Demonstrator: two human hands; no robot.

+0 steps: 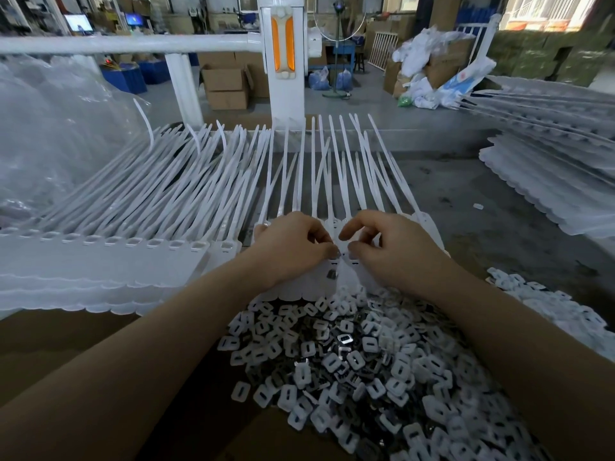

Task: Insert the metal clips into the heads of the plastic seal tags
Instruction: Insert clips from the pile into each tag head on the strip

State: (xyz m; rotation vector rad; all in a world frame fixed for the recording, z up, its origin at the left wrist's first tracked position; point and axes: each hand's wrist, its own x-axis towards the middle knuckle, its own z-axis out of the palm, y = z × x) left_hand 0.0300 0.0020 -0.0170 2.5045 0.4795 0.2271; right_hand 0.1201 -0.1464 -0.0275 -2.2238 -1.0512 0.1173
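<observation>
Misalignment is the main risk here: your thumbs meet over one small head in a strip of seal tags (332, 284), and if the clip goes in skewed it can jam half-seated or spring out into the pile below. Both hands cover the slot you are working on, so you are judging the seating by feel; whether a clip already sits under your fingertips cannot be told. One loose metal clip (331, 273) lies on the white flag of the strip just below your thumbs, and a nudge from either wrist could knock it off the edge. The strip itself rests only on the bench edge, with the pile of clips and plastic caps (359, 367) heaped right against it, so hard pressing could tip the near edge down and shift the heads out of line

Your left hand (293, 247) comes in from the lower left with the forearm crossing the pile, fingers curled and thumb pressed down on the tag head. Your right hand (389, 251) mirrors it from the right, index finger arched above and thumb tip pushing in beside the left thumb; both pinch or press at the same spot on the tag. The long tails (332, 168) fan away from you across the bench (472, 207), and a finished-looking strip (109, 257) lies to your left, well apart from your hands
</observation>
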